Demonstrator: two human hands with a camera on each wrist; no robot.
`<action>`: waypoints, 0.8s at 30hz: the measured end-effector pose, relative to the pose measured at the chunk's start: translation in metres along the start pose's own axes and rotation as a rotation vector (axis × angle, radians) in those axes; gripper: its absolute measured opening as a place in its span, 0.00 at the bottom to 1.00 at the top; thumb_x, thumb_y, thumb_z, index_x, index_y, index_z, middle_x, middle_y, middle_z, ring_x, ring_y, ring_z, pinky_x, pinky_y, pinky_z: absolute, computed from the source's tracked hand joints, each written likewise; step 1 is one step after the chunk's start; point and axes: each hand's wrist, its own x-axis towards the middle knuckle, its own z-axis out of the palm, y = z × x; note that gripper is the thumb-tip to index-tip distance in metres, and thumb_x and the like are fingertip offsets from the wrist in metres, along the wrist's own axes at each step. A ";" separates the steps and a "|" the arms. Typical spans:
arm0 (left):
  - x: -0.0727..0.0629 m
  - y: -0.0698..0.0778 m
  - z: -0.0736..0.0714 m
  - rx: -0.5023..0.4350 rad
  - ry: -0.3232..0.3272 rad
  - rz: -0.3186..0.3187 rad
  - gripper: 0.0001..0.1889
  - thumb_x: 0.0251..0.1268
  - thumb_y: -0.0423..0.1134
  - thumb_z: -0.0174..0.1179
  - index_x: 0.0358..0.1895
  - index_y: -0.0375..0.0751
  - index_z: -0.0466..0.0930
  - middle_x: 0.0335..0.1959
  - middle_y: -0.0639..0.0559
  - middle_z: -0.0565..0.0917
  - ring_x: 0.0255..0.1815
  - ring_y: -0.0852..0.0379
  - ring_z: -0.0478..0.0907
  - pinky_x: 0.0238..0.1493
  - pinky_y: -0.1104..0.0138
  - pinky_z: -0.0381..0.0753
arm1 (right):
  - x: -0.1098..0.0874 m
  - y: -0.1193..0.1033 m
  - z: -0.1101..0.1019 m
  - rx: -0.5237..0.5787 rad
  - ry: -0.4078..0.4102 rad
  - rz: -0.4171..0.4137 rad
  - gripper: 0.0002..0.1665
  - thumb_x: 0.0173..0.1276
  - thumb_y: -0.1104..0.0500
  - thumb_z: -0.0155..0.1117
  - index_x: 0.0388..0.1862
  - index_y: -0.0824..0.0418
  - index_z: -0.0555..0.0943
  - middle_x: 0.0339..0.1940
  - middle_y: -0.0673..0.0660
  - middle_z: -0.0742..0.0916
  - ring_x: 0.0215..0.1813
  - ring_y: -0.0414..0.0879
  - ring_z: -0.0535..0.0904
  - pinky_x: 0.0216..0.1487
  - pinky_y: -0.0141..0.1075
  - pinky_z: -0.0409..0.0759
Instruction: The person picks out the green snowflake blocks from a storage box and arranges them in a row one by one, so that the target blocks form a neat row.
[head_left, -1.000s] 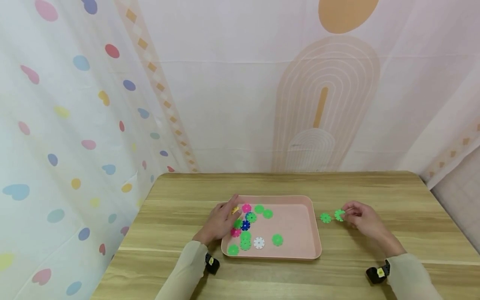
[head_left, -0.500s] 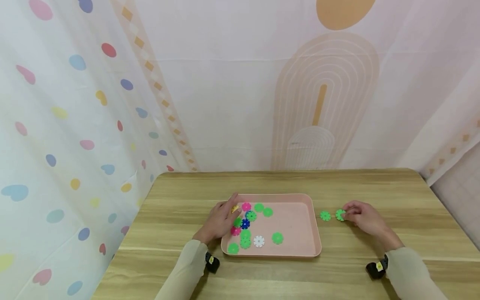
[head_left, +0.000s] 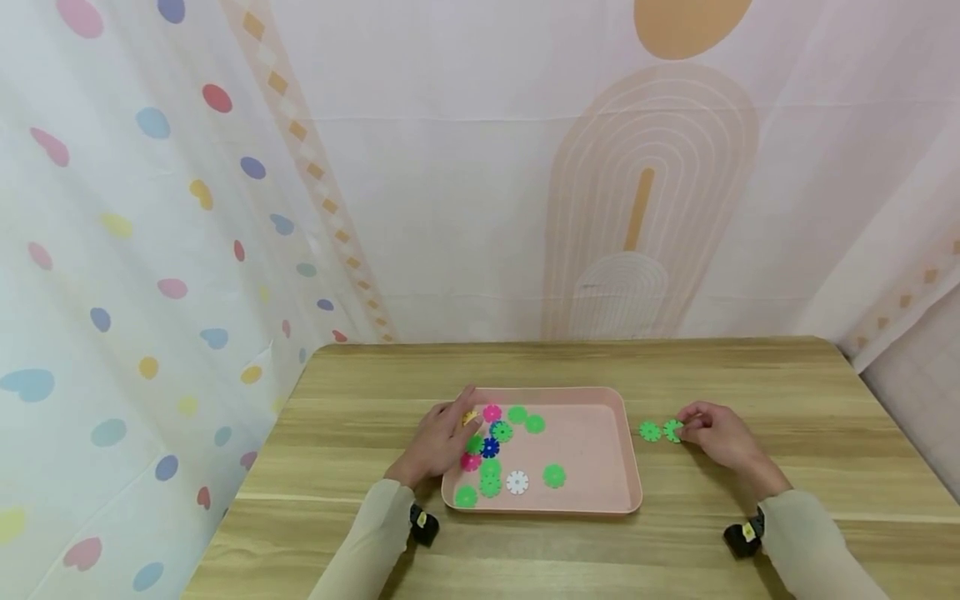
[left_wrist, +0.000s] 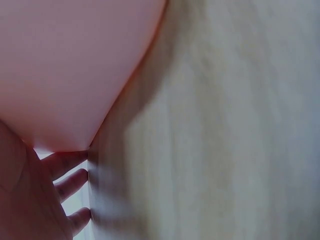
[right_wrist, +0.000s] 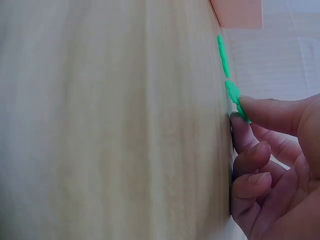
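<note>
My left hand holds the left rim of a pink tray, thumb over the inside; in the left wrist view the fingers lie along its outer wall. Notched plastic discs lie in the tray, mostly on its left side: green, pink, dark blue, a white one and a partly covered yellow one. Right of the tray, my right hand pinches a green notched disc between thumb and fingers. Close beside it a second green disc lies flat on the table.
The wooden table carries everything. Behind it hangs a patterned curtain, and a dotted one closes off the left side. Black cameras are strapped to both wrists.
My right hand has moved slightly left with the green disc, now close beside the one on the table. My left hand stays on the tray.
</note>
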 end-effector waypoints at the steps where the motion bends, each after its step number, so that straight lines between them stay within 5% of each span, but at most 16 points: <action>1: 0.000 0.000 0.000 0.000 0.001 0.002 0.35 0.76 0.59 0.46 0.80 0.61 0.47 0.75 0.50 0.66 0.75 0.38 0.56 0.69 0.35 0.58 | 0.000 0.000 0.000 -0.001 0.003 -0.001 0.11 0.68 0.64 0.64 0.46 0.70 0.79 0.29 0.53 0.82 0.32 0.43 0.72 0.33 0.33 0.70; 24: 0.000 -0.001 0.000 0.020 -0.003 0.003 0.34 0.76 0.60 0.44 0.80 0.62 0.46 0.76 0.51 0.65 0.75 0.39 0.56 0.70 0.36 0.59 | 0.001 -0.002 0.004 -0.053 0.013 -0.018 0.13 0.67 0.64 0.63 0.47 0.70 0.78 0.26 0.53 0.78 0.28 0.44 0.69 0.29 0.34 0.67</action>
